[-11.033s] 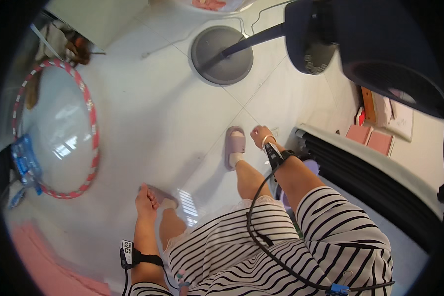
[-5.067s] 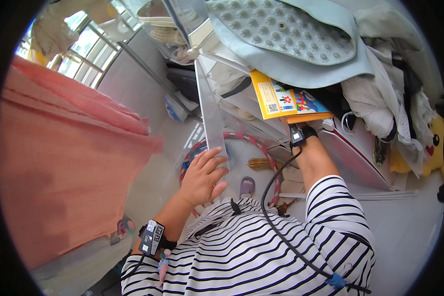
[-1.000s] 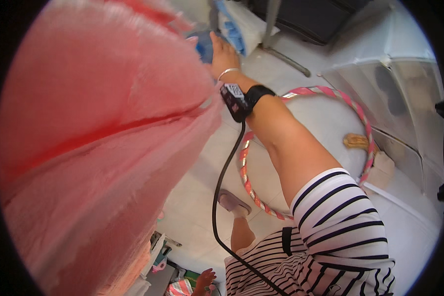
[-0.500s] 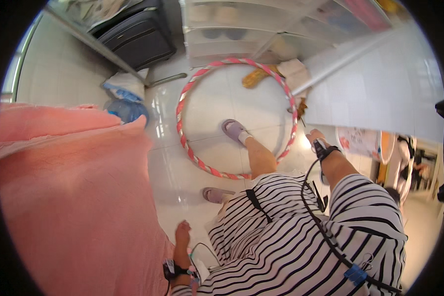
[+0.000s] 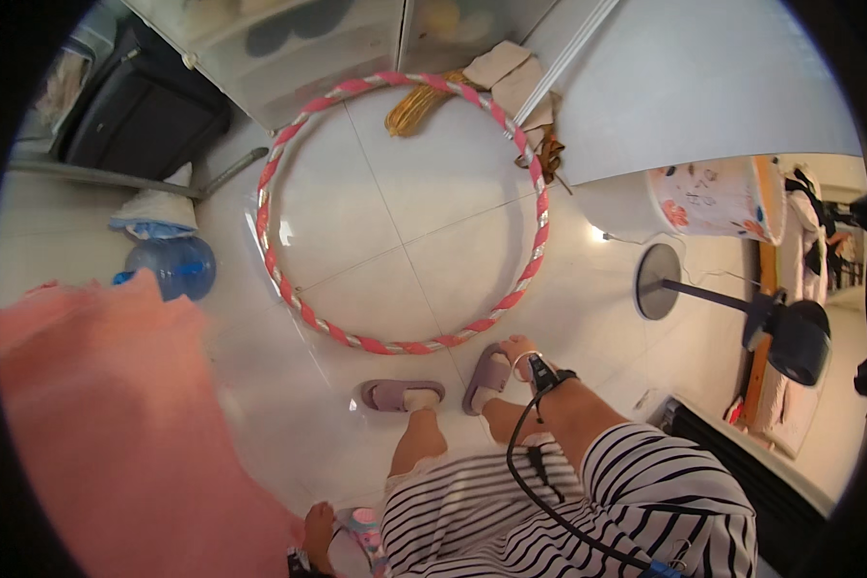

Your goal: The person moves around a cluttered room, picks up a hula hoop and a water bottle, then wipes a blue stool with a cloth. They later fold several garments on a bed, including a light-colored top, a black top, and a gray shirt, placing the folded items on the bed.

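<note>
A pink and silver hula hoop lies on the tiled floor in front of my slippered feet. My right hand hangs above the right purple slipper, just short of the hoop's near edge. Its fingers look loosely apart, with nothing seen in them, and a black strap with a cable circles the wrist. At the lower edge my left hand hangs low beside the pink cloth. It is seen from above, so its finger pose is hidden. The left slipper stands near the hoop.
A dark suitcase and a large blue water bottle stand at left. Clear drawers are at the back, with a golden bundle by the hoop's far rim. At right are a white panel and a round-based stand.
My view has shifted, and the hoop now lies wholly ahead of my feet; before, one foot was inside it. Both slippers now stand near each other. The stand at right has come into full view.
</note>
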`<state>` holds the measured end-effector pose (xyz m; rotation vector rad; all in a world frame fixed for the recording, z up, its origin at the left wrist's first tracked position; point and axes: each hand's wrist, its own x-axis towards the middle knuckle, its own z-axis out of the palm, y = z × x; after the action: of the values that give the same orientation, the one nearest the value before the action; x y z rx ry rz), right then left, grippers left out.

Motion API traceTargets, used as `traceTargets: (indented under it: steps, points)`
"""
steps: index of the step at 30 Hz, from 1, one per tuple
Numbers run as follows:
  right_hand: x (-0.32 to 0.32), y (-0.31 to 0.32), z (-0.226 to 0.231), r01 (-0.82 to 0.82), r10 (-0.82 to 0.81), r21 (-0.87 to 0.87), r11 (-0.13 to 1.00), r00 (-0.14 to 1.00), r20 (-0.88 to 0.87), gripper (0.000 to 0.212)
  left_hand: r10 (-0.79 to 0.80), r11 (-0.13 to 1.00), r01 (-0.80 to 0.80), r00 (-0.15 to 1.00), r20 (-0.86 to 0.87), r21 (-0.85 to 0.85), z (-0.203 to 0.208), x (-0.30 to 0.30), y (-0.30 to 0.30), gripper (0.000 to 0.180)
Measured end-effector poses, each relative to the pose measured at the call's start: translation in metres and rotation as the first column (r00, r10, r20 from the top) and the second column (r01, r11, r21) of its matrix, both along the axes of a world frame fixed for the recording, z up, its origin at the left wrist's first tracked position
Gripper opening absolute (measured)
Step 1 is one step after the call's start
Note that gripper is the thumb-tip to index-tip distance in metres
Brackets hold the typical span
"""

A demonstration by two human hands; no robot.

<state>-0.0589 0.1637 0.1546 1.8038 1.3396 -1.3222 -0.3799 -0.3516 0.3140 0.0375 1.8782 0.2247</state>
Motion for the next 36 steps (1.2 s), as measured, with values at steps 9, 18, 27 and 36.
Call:
traceTargets:
  steps: [9, 18, 27, 36]
  points:
    - [0.008, -0.007, -0.224, 0.862, -0.843, 0.152, 0.483, 0.505, -0.186, 0.063, -0.412, 0.911, 0.413, 0.904, 0.11, 0.014, -0.018, 0.082, -0.047, 0.016]
    - [0.0, -0.017, -0.042, 0.893, -0.968, -0.441, 0.087, -0.029, -0.251, 0.031, -0.335, 0.923, 0.314, 0.94, 0.06, 0.222, -0.007, 0.091, -0.053, 0.032]
    - [-0.17, 0.062, 0.316, 0.514, -0.818, -0.675, 0.53, 0.098, -0.567, 0.018, 0.243, 0.927, -0.228, 0.97, -0.015, 0.299, 0.088, 0.059, 0.071, 0.043]
    - [-0.304, 0.096, 0.565, 0.376, -0.589, -0.541, 0.752, 0.015, -0.808, 0.026, 0.196, 0.837, 0.348, 0.529, -0.825, 0.423, 0.256, -0.062, 0.212, 0.086]
